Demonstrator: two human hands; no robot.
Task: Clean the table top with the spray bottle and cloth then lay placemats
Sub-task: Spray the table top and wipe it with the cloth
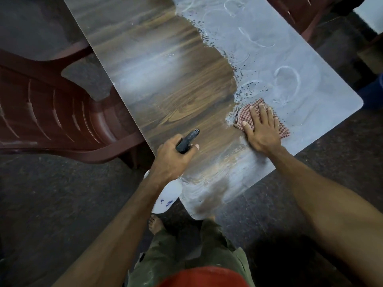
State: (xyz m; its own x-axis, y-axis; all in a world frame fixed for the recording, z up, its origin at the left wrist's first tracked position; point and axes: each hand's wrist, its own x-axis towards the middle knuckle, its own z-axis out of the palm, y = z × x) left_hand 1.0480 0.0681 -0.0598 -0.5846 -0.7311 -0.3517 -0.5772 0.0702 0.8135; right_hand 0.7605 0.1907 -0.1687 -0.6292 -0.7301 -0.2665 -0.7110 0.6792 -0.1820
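Observation:
The wooden table top (165, 85) shows brown grain on its left part, while grey dust with ring marks covers its right part. My right hand (261, 127) presses flat on a red-and-white checked cloth (283, 129) at the border between the dusty and wiped areas, near the table's right edge. My left hand (173, 158) grips the neck of a white spray bottle (165, 197) with a black nozzle (188, 139) that points over the table. The bottle's body hangs below my wrist, off the table's near left edge.
A dark red plastic chair (51, 119) stands tight against the table's left side. Another red chair (298, 11) is at the far right corner. My legs and a bare foot (155, 223) are on the dark floor at the table's near corner.

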